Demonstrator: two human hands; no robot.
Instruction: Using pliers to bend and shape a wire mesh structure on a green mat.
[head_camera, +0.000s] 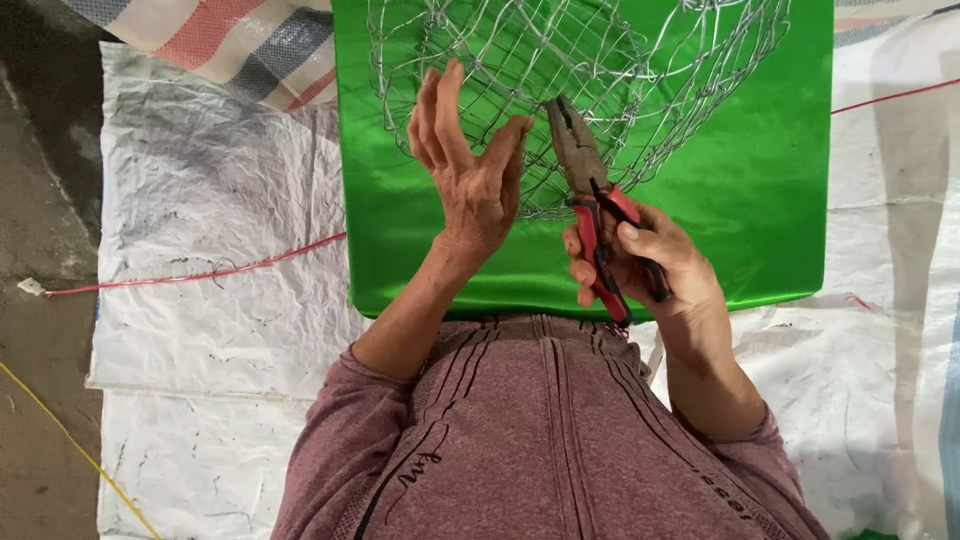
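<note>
Wire basket (570, 90): round open mesh, resting on a green sheet (760, 200) at the top of the view; nothing inside it.
Pliers (600, 205): red-and-black handles clamped in the right hand (650, 265), nose raised to the basket's near rim, apparently to work the wire.
Left hand (470, 165): fingers spread, holding nothing, against the mesh (seemingly steadying it).
Surroundings: white tarp (200, 200), red cord (200, 275) lying across it.

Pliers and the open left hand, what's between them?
Nothing solid: in the head view only wire mesh basket over green sheet shows between pliers and left hand.
</note>
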